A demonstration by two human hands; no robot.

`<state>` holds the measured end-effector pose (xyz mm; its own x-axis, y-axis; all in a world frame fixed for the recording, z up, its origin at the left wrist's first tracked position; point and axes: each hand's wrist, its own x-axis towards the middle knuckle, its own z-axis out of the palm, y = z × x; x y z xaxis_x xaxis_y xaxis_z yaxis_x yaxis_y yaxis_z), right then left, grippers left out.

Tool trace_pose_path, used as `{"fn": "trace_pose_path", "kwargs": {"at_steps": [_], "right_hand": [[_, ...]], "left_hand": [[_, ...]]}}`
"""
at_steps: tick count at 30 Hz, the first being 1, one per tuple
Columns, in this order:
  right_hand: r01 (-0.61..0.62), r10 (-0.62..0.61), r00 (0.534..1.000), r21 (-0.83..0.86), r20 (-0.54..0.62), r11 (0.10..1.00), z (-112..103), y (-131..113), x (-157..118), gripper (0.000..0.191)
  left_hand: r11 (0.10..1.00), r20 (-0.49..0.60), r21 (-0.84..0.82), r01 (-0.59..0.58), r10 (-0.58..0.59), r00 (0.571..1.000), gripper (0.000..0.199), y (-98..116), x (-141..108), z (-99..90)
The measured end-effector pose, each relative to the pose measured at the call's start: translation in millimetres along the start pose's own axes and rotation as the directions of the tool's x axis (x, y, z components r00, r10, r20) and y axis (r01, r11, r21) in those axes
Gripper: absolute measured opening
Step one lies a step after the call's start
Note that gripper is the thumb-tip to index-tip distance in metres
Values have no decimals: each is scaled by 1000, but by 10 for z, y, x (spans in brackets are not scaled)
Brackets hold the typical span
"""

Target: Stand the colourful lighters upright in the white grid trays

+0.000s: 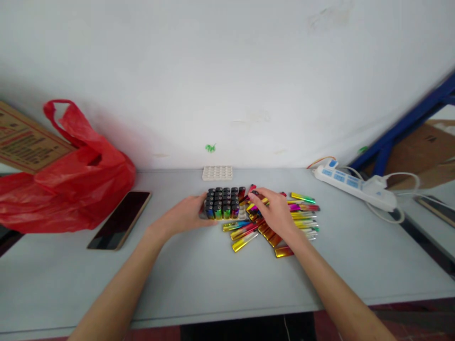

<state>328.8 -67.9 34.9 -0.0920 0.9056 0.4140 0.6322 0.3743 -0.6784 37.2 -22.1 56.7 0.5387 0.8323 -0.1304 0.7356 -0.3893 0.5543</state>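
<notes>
Upright lighters with black tops and shiny coloured bodies (222, 203) stand in tight rows in a white tray (243, 213), whose cells show at the right end. My left hand (190, 212) grips the left end of this block. Just right of the rows, my right hand (273, 208) has its thumb and index finger pinched at the top of a lighter (253, 194). Beneath and around that hand lies a loose pile of metallic lighters (245, 242), partly hidden by the hand and wrist.
A second white tray (217, 173) lies by the wall. At left are a phone (120, 220), a red plastic bag (88, 175) and a cardboard box (30, 139). A white power strip (355, 187) with cables lies at right, near a blue frame (387, 147).
</notes>
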Motion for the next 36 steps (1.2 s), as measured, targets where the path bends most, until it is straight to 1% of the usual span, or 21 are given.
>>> {"fn": "trace_pose_path", "kwargs": {"at_steps": [4,6,12,14,16,18,22,24,26,28,33,36], "right_hand": [[129,-128,984,5,123,992,58,82,-2,23],[158,-159,975,19,156,987,65,98,0,22],[176,-180,973,38,143,984,90,132,43,20],[170,-170,977,13,126,985,119,143,65,20],[158,-151,981,-57,124,986,149,130,81,20],[154,-129,981,-179,142,972,170,81,86,22],[146,-82,984,-468,155,872,189,-63,59,25],[133,-58,986,-523,156,842,191,-98,38,25],[142,-56,983,-520,177,842,172,-83,24,25],[164,-74,977,-477,201,864,118,-23,18,26],[181,-120,967,-272,226,945,-138,223,12,32],[169,-100,948,-210,303,963,-281,342,0,34]], "left_hand": [[999,21,28,39,-40,999,66,47,-1,-17],[998,37,45,42,-44,998,65,61,-1,-24],[999,9,24,21,-22,1000,71,69,-8,-30],[1000,11,11,13,-13,1000,71,61,-10,-25],[1000,20,6,10,-10,1000,69,48,-8,-17],[1000,27,15,12,-13,1000,67,36,-4,-11],[999,35,31,16,-17,999,67,24,-2,-10],[1000,32,23,5,-6,999,67,22,-4,-13],[1000,29,19,-3,3,1000,67,23,-6,-17],[1000,35,18,8,-9,999,67,29,-5,-20],[999,45,17,29,-30,999,64,40,7,-22],[999,48,38,32,-33,998,64,15,13,-15]]}}
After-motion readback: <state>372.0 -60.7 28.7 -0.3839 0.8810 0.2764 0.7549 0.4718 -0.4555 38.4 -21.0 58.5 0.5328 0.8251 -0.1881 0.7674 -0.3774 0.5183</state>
